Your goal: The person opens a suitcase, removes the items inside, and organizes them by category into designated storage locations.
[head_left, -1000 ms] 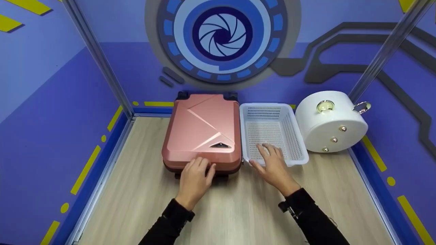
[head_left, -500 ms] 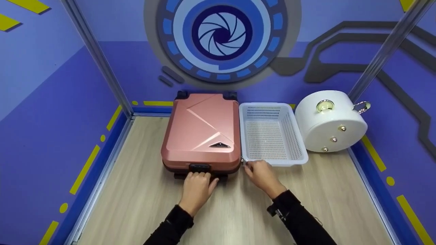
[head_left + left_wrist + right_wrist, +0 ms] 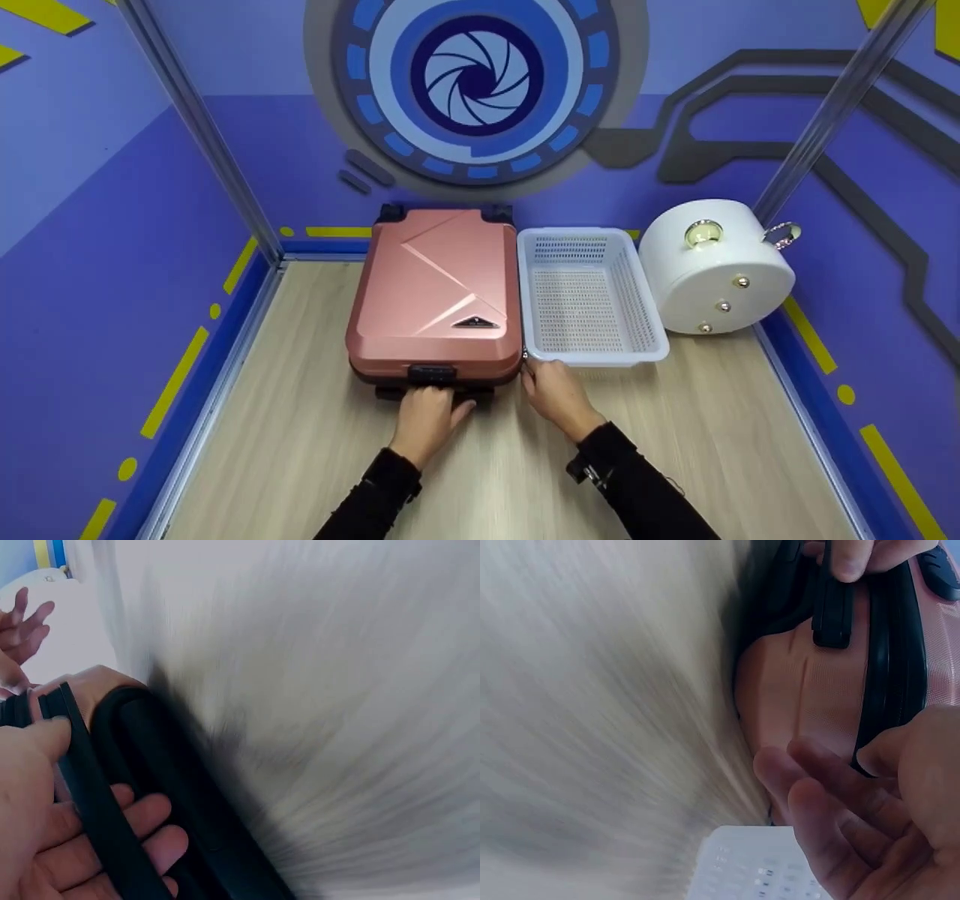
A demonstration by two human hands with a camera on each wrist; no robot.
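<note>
A pink hard-shell suitcase lies flat on the floor, its black zipper seam running round the side. My left hand grips the black carry handle on the near side, fingers curled beneath it and thumb on top. At the suitcase's near right corner, my right hand pinches at the zipper pull with thumb and forefinger. In the right wrist view that thumb tip meets the seam, the other fingers are loosely bent, and the pull is hidden.
A white perforated plastic basket stands against the suitcase's right side. Right of it sits a round white case with gold knobs and ring handles. Blue-purple panels enclose the back and sides of the pale wood-look floor.
My right hand came back from over the basket to the suitcase's near right corner. My left hand slid down from the near edge to the carry handle.
</note>
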